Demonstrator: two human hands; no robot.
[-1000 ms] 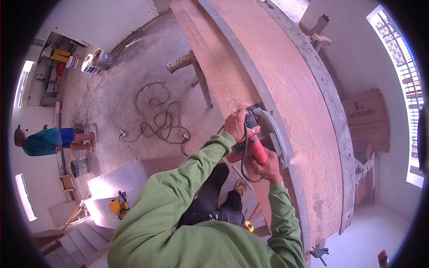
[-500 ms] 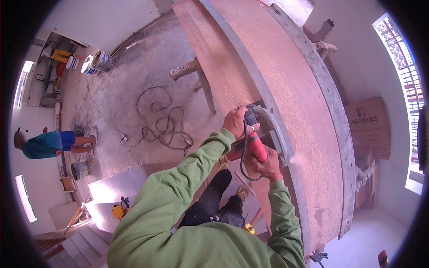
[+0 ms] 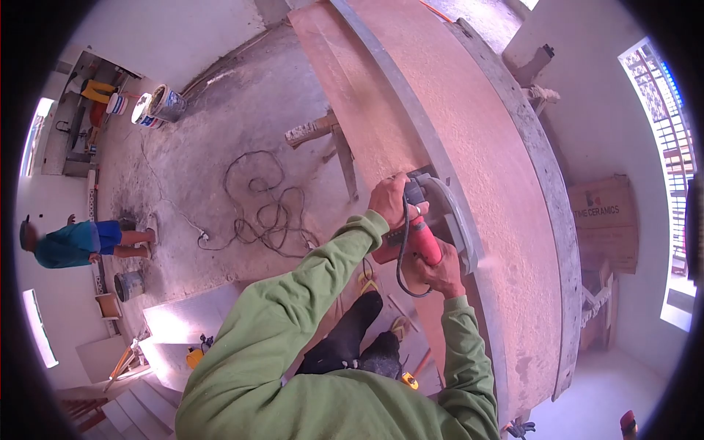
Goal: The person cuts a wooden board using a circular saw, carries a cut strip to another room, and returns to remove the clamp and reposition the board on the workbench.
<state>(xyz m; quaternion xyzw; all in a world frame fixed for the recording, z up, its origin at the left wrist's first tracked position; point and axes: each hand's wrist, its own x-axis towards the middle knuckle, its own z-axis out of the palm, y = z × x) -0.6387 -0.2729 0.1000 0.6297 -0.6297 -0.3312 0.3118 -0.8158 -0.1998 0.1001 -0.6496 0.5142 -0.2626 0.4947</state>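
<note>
Both my hands are on a red circular saw (image 3: 423,240) with a grey guard, which rests on a wide plywood sheet (image 3: 477,139). My left hand (image 3: 389,202) is closed around its dark front part. Behind it, my right hand (image 3: 444,271) wraps the red handle. A black power cord (image 3: 400,268) loops down beside the handle. Against the saw's side runs a long grey straightedge (image 3: 392,70), lying lengthwise on the sheet. Sawdust covers the plywood, and a pale puff of dust shows by the saw. The blade is hidden.
A coiled cable (image 3: 268,213) lies on the concrete floor beside a wooden trestle (image 3: 312,130). Buckets (image 3: 167,103) stand at the far left. Another person (image 3: 81,242) stands at left. A cardboard box (image 3: 605,220) is at right. A yellow tape measure (image 3: 409,380) is by my waist.
The view has shifted slightly, moving the board and trestle a little rightward in it. My hands keep the same hold on the saw, which has barely moved.
</note>
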